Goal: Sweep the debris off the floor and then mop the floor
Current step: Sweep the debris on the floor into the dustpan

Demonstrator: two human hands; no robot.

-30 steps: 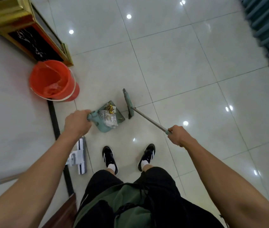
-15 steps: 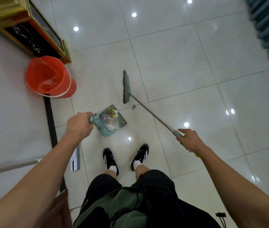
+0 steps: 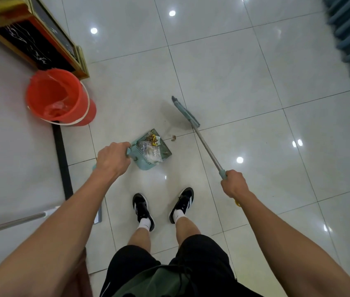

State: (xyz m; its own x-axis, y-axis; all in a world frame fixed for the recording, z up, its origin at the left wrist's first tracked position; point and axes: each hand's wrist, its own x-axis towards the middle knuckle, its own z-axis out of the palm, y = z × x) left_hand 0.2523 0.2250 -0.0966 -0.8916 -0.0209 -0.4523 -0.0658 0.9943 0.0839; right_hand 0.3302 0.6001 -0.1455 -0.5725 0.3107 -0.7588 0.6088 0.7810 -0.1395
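Down on the floor: shiny pale tiles [image 3: 223, 67] with bright light spots on them.
Left hand: the left hand [image 3: 112, 160] holds the handle of the dustpan [image 3: 148, 152] — its fingers are curled tight round that handle.
Dustpan: pale green, sitting low over the tiles in front of the 2 shoes [image 3: 142, 207]; whether it touches the floor I cannot tell. Its open mouth points away from the person, up and to the right.
Inside the dustpan: a heap of trash [image 3: 151, 146] — clear crinkly wrap, brown bits and something yellow.
Right hand: the right hand [image 3: 234, 183] grips the top of the broom pole, fingers wrapped round it.
Broom: the broom [image 3: 185, 112] has a silver pole and a flat green head. Its head is on the tiles, past the dustpan and a bit to the right, apart from it.
Debris: 1 small brown bit [image 3: 173, 138] lies on the floor between the broom head and the dustpan mouth, just beside the dustpan.
Bucket: an orange bucket [image 3: 57, 97] with an orange bag in it stands upright to the left, near a gold and black cabinet [image 3: 35, 39].
Mop: a mop pole [image 3: 9, 222] lies at the left edge, partly hidden by the left arm.
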